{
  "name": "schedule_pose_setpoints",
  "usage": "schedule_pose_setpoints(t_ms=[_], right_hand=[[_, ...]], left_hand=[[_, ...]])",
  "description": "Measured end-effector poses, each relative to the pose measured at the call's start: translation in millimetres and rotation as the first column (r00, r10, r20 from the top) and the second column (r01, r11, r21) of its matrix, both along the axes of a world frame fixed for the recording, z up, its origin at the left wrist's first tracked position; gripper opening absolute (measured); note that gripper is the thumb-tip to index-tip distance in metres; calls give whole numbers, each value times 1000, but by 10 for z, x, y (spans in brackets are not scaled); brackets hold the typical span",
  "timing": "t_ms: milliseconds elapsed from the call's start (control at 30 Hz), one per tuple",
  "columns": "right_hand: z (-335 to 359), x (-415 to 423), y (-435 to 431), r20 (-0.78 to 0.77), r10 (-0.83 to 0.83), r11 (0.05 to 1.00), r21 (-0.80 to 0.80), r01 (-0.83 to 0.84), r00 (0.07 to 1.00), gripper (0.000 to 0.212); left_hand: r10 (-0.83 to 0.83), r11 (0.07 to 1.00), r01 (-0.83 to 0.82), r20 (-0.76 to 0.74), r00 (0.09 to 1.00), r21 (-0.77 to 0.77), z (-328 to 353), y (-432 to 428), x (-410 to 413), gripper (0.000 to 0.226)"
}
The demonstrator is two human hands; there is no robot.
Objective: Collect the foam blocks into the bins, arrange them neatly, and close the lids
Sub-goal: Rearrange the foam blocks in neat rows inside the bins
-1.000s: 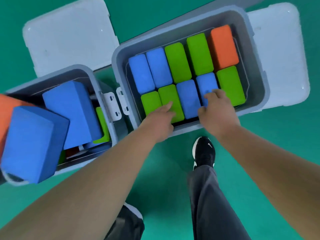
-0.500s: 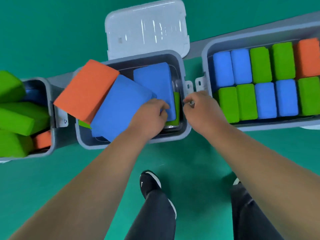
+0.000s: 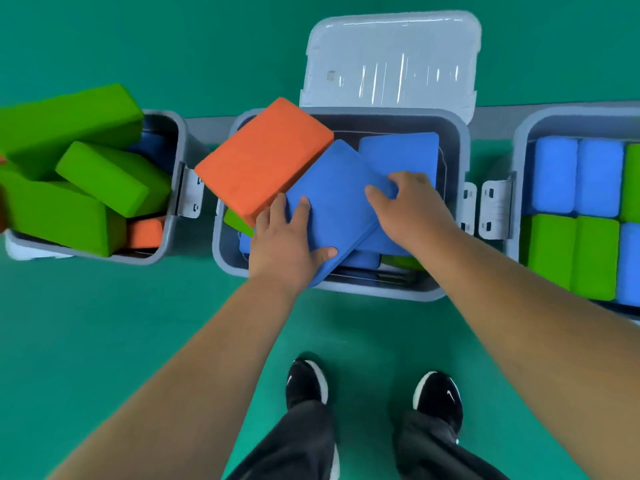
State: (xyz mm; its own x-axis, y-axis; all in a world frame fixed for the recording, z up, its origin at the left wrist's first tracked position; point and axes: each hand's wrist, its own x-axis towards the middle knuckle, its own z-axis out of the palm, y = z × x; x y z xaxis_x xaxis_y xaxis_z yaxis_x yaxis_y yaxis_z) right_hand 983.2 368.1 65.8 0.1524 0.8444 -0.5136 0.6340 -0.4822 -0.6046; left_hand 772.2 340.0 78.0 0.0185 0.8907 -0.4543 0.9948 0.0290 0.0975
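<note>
Three grey bins stand in a row on the green floor. The middle bin holds a loose heap: a tilted blue foam block on top, an orange block leaning over its left rim, another blue block behind. My left hand grips the tilted blue block at its near left corner. My right hand grips the same block's right edge, thumb on top. The right bin has blue and green blocks packed upright in neat rows. The left bin is piled with green blocks.
The middle bin's white lid lies open behind it. White latches sit between the bins. My two black shoes stand on the green floor just in front of the middle bin. A small orange block lies in the left bin.
My view swung left from the neatly packed bin to the middle one. Both hands left the packed blocks and took hold of the tilted blue block.
</note>
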Motion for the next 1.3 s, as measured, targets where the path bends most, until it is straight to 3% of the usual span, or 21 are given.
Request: schedule_pose_setpoints(t_ms=[400, 533, 700, 933, 1300], right_hand=[[-392, -25, 93, 18, -24, 984, 176, 21, 1000, 58], [-390, -63, 332, 116, 134, 970, 190, -154, 984, 59], [-401, -183, 579, 231, 270, 933, 176, -313, 935, 75], [-430, -175, 708, 283, 321, 916, 151, -373, 904, 76], [-281, 4, 347, -18, 237, 934, 280, -223, 971, 55]], left_hand=[[-106, 984, 106, -9, 994, 143, -98, 88, -173, 103], [-184, 980, 190, -100, 978, 63, -28, 230, -100, 101], [-266, 961, 273, -129, 955, 37, 3, 283, -94, 92], [-302, 947, 317, -176, 937, 62, -24, 306, -100, 100], [-348, 927, 360, -114, 931, 109, 23, 220, -7, 128]])
